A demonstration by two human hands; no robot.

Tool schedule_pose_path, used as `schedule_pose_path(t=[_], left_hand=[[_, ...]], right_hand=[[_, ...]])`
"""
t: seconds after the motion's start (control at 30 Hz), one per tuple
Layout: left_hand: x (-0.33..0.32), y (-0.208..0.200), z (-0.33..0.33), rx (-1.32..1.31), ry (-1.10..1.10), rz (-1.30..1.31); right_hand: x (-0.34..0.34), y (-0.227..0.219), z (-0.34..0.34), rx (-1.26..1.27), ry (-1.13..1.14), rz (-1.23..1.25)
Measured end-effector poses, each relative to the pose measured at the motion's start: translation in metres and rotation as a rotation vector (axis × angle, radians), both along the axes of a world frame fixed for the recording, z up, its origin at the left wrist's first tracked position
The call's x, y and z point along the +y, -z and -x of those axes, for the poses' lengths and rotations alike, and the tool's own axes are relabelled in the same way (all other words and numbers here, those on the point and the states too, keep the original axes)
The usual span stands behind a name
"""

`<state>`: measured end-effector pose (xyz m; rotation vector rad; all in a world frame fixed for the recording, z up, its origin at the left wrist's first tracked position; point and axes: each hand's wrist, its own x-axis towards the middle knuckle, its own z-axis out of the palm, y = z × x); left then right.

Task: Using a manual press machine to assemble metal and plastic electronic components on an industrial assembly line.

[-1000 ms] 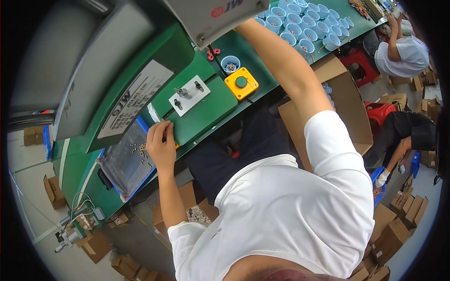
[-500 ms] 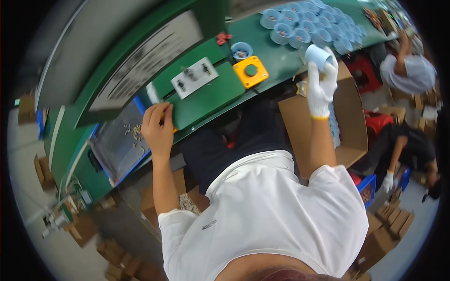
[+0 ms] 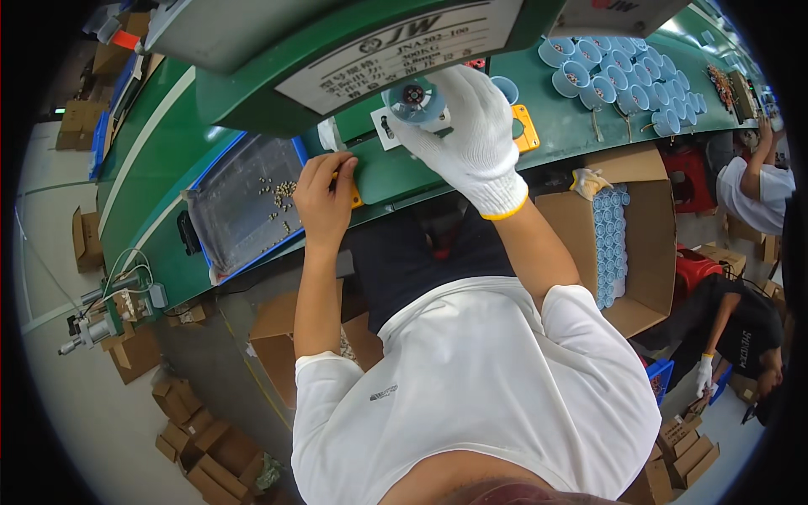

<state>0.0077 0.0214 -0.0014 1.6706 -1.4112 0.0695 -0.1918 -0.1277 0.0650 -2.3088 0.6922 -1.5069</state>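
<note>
My right hand (image 3: 468, 135), in a white knit glove, grips a light blue cup-shaped part (image 3: 414, 99) under the head of a green press machine (image 3: 252, 67). My bare left hand (image 3: 323, 195) rests on the green bench edge, fingers pressing on a yellow button block (image 3: 355, 199) beside a shallow blue-rimmed tray (image 3: 240, 210) with several small metal pieces (image 3: 283, 194) in it. An orange-yellow button plate (image 3: 526, 128) lies just right of my gloved hand.
Several light blue cups (image 3: 623, 76) stand on the bench at the upper right. An open cardboard box (image 3: 652, 244) holds stacked blue cups (image 3: 608, 244). Two other people work at the right edge. Small cartons (image 3: 194, 438) lie on the floor at lower left.
My right hand carried the blue cup from the bench's right side to the press head in the middle. My left hand stayed at the bench edge by the tray.
</note>
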Motion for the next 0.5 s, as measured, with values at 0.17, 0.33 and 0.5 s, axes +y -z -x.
schedule_pose_path(t=[0.17,0.33,0.5], left_hand=[[0.003,0.002,0.0,-0.012,-0.01,0.002],[0.001,0.004,0.001,-0.013,-0.007,0.005],[0.0,-0.002,0.001,-0.016,-0.008,0.011]], right_hand=[[0.003,-0.002,0.0,-0.027,-0.036,-0.02],[-0.001,-0.008,-0.007,0.015,-0.014,0.025],[0.0,-0.022,-0.012,0.443,0.092,-0.161]])
